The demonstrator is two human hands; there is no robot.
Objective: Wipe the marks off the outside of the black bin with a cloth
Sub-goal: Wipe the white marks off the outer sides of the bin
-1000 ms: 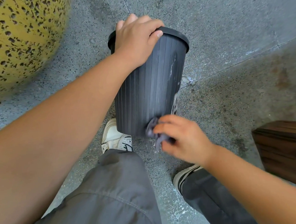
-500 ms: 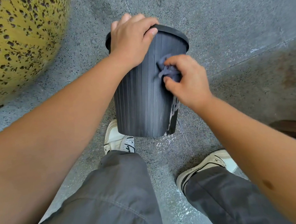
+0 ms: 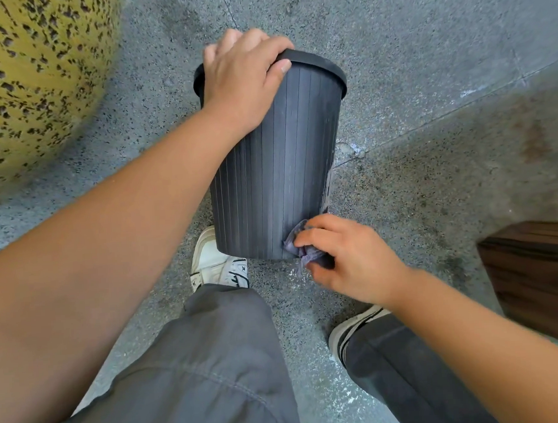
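A black ribbed bin [image 3: 276,179] stands on the grey floor in front of my feet. My left hand [image 3: 241,80] grips its rim from above at the near left side. My right hand [image 3: 345,259] holds a small bunched grey cloth [image 3: 300,247] pressed against the bin's lower right edge, close to the floor. A pale whitish streak [image 3: 328,189] runs down the bin's right side just above the cloth.
A large yellow speckled rounded object [image 3: 35,81] fills the upper left. A dark wooden block [image 3: 533,272] sits at the right edge. My two shoes [image 3: 215,263] and grey trouser legs are just below the bin. White specks lie on the floor.
My right hand with the cloth has swept from the upper right part of the bin down to its bottom edge. The left hand stays on the rim.
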